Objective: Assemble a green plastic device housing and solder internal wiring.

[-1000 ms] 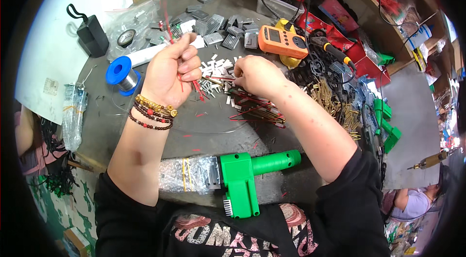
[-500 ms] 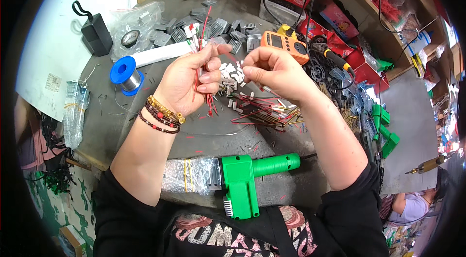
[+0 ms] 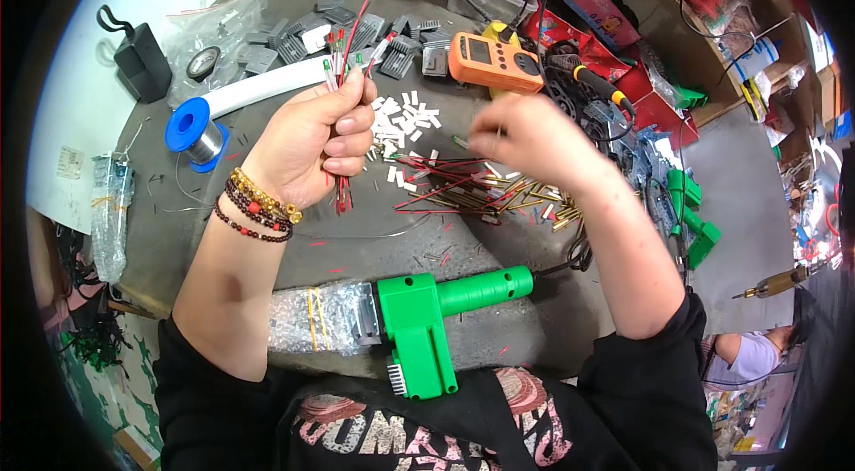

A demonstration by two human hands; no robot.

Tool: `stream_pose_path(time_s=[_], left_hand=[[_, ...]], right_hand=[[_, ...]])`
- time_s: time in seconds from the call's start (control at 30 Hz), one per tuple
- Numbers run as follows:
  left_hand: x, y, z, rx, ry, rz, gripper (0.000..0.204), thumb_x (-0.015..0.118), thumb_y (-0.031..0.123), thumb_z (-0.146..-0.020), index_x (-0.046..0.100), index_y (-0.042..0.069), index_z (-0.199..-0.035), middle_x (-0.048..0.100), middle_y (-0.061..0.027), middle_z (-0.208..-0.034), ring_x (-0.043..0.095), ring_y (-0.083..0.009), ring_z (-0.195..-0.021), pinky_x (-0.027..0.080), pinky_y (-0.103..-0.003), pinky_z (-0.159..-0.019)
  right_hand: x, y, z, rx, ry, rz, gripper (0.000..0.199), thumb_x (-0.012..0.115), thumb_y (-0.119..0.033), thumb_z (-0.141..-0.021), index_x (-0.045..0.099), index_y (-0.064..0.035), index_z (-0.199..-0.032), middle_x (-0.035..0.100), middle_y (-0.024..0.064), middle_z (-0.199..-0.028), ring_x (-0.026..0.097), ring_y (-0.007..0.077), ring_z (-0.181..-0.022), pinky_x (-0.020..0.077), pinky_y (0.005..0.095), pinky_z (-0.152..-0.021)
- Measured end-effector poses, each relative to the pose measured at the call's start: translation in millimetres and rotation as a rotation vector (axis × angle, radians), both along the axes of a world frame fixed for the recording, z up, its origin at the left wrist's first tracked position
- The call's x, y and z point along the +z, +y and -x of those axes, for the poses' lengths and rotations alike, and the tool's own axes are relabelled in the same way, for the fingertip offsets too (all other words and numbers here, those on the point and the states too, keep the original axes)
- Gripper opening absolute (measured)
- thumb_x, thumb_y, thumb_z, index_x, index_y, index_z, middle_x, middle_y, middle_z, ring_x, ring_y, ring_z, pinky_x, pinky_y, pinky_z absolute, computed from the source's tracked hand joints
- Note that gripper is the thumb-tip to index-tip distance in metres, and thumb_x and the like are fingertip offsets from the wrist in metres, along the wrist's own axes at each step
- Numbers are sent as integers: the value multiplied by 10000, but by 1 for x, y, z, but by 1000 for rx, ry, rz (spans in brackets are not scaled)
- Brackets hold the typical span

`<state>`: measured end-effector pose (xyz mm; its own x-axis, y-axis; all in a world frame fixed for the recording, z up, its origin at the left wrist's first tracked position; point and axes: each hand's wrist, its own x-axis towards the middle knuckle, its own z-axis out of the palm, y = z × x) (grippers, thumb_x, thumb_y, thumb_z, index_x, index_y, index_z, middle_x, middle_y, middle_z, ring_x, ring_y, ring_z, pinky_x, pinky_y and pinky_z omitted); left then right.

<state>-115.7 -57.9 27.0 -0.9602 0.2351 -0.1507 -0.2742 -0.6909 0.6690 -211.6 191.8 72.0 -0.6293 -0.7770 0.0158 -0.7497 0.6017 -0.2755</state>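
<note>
Head view showed left hand (image 3: 312, 137) clamped on a bundle of red leads (image 3: 343, 70), held as half a second before. Right hand (image 3: 525, 137), by then dropped from the bundle toward loose leads (image 3: 445, 182) on the table (image 3: 356, 239); blurred, fingers' state impossible to tell.

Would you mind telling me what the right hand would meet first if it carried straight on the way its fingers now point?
The right hand, blurred, points left toward the left hand. It would probably first meet the small white pieces on the table, then the left hand holding the thin red wires. Height above the table is unclear.
</note>
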Motion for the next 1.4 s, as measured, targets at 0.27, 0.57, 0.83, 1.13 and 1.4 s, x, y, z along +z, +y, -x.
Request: stream_pose_path(time_s=[0.27, 0.57, 0.83, 1.13, 1.4], left_hand=[[-3, 7, 0, -24, 26, 114, 261, 491, 349, -1045, 531, 100, -979, 396, 75, -670, 323, -24, -518, 258, -187, -434], [-2, 7, 0, 26, 5, 149, 237, 465, 319, -1058, 547, 106, -992, 409, 74, -670, 324, -19, -501, 265, -178, -422], [-10, 18, 2, 60, -40, 263, 232, 521, 302, -1034, 555, 73, -1037, 387, 95, -633, 319, -3, -489, 261, -174, -419], [-11, 40, 3, 101, -36, 358, 188, 639, 268, -973, 607, 90, -1025, 422, 116, -651, 285, 18, -462, 205, -176, -403], [-20, 58, 1, 229, 2, 444, 152, 699, 238, -931, 626, 111, -972, 496, 91, -701, 356, 0, -529, 254, -203, -449]], right_hand=[[-37, -14, -14, -41, -116, -70, 262, 730, -265, -827, 712, -52, -978, 674, 150, -983, 637, 331, -997, 505, 430, -873], [-49, -10, -9, 31, -44, -52, 168, 650, -157, -875, 650, 2, -931, 678, 183, -989, 624, 361, -1025, 487, 458, -871], [-24, -3, -9, -94, -179, 168, 165, 617, -150, -914, 589, -13, -1001, 668, 202, -953, 635, 376, -971, 489, 442, -833], [-8, 3, -4, -168, -164, 212, 167, 642, -155, -904, 602, -15, -986, 676, 175, -909, 654, 346, -915, 497, 420, -798], [-13, -12, -19, -2, -112, 268, 174, 669, -150, -879, 620, -16, -977, 668, 181, -917, 643, 366, -920, 499, 440, -795]])
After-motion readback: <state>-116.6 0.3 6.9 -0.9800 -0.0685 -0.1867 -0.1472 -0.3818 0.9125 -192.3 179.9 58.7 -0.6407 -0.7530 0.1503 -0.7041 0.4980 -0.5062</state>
